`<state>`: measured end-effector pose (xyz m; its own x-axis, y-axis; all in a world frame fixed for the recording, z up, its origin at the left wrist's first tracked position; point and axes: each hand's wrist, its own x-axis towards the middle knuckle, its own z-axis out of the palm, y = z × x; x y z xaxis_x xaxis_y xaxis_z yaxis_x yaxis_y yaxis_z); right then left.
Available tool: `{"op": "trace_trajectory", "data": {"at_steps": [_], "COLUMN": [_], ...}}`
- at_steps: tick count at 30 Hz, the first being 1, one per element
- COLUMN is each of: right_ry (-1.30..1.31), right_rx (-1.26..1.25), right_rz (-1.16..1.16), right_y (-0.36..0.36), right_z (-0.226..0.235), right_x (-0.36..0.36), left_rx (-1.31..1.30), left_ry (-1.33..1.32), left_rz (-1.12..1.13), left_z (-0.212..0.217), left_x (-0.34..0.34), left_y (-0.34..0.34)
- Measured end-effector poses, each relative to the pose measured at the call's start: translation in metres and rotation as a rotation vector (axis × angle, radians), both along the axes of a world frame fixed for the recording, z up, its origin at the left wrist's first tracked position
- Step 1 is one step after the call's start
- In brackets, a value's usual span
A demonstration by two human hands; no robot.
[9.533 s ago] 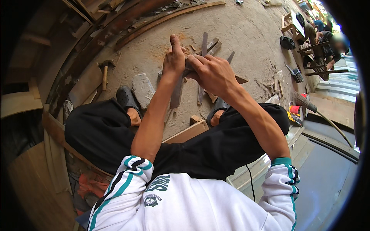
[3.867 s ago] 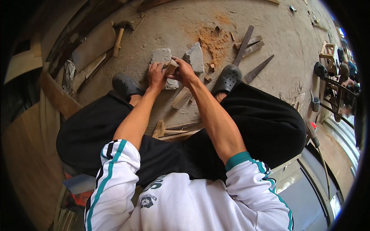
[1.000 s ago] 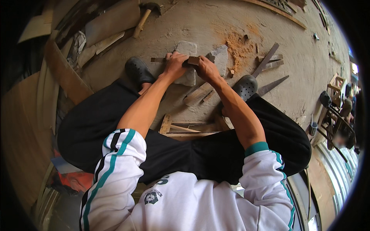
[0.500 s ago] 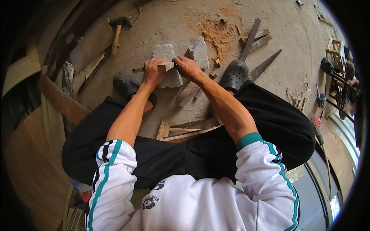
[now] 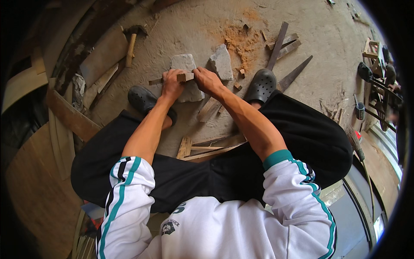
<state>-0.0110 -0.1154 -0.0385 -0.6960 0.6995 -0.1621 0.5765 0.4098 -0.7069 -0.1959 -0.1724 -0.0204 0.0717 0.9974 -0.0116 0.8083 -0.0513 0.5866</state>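
My left hand [image 5: 172,85] is closed around a short wooden block [image 5: 186,77], whose cut end sticks out to the right of the fingers. A thin, flat brownish strip [image 5: 155,81] pokes out on the left side of that hand; whether it joins the block is hidden. My right hand [image 5: 208,81] is closed just right of the block, fingertips pressed together near its end. What it grips, if anything, is too small to tell. Beneath both hands lies a pale stone block [image 5: 192,96], and another rough stone [image 5: 221,61] rests to the right.
A handsaw [image 5: 295,74] lies right of my shoe [image 5: 262,84]. Wood offcuts [image 5: 288,48] and orange sawdust [image 5: 239,41] are spread beyond. At far left lies a hammer [image 5: 131,49] beside boards [image 5: 105,52]. A wooden frame [image 5: 185,147] sits between my legs. A broom [image 5: 356,144] is at right.
The block in my left hand has turned slightly, now showing more of its cut end. Both hands have dropped a little nearer to me. The whole view has shifted slightly.
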Motion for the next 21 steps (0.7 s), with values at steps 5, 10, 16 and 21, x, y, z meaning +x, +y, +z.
{"op": "trace_trajectory", "data": {"at_steps": [5, 10, 16, 21], "right_ry": [-0.059, -0.094, -0.339, -0.412], "right_rx": [-0.052, -0.12, -0.15, -0.417], "right_rz": [-0.041, -0.105, -0.144, -0.316], "right_y": [-0.007, -0.005, -0.019, -0.059], "right_z": [0.021, 0.044, 0.082, 0.139], "right_x": [-0.005, -0.001, 0.049, 0.128], "left_rx": [-0.062, -0.19, -0.108, -0.13], "left_ry": [-0.056, -0.028, 0.136, 0.237], "left_rz": [0.026, 0.005, -0.078, -0.119], "left_z": [-0.004, 0.01, 0.008, 0.021], "left_x": [-0.006, -0.003, 0.001, 0.013], "left_y": [-0.004, 0.001, -0.007, -0.001]}}
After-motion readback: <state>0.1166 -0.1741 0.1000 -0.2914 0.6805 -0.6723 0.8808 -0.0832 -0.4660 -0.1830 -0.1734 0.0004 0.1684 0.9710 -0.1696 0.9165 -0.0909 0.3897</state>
